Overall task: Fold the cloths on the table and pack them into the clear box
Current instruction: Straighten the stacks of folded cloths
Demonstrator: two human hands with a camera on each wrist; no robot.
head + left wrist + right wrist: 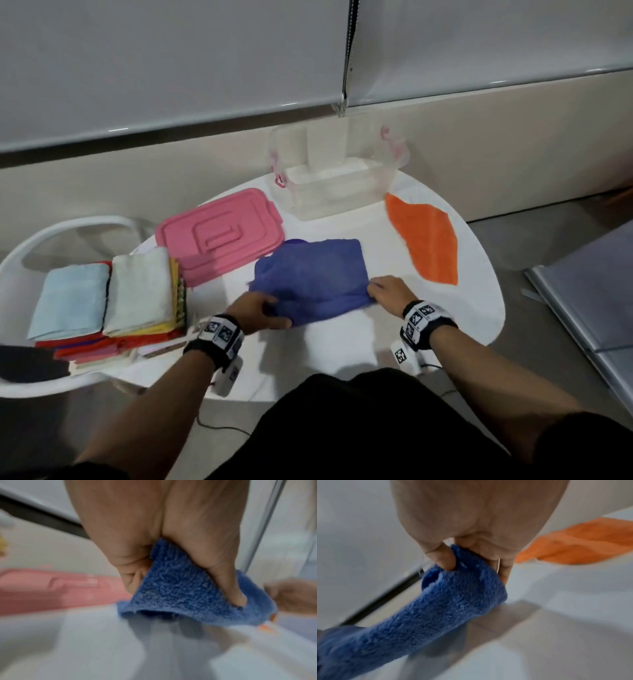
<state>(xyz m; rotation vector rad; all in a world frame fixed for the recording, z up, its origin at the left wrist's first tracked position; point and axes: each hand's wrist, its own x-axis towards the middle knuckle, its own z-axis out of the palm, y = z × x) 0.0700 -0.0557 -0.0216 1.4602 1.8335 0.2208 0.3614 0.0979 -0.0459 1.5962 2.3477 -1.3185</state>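
A blue cloth [311, 274] lies partly folded at the middle of the white round table [479, 308]. My left hand [260, 310] pinches its near left corner, thumb on top of the blue cloth [180, 592]. My right hand [387, 291] pinches the near right corner; the blue cloth [436, 608] hangs a little above the table there. An orange cloth [428, 240] lies flat to the right. The clear box [329, 181] with pink latches stands open at the table's far edge, with nothing in it.
The pink lid [219, 236] lies left of the blue cloth. A stack of folded cloths [113, 301] in many colours sits on a white chair [51, 240] at the left. A grey panel [589, 298] lies on the floor at the right.
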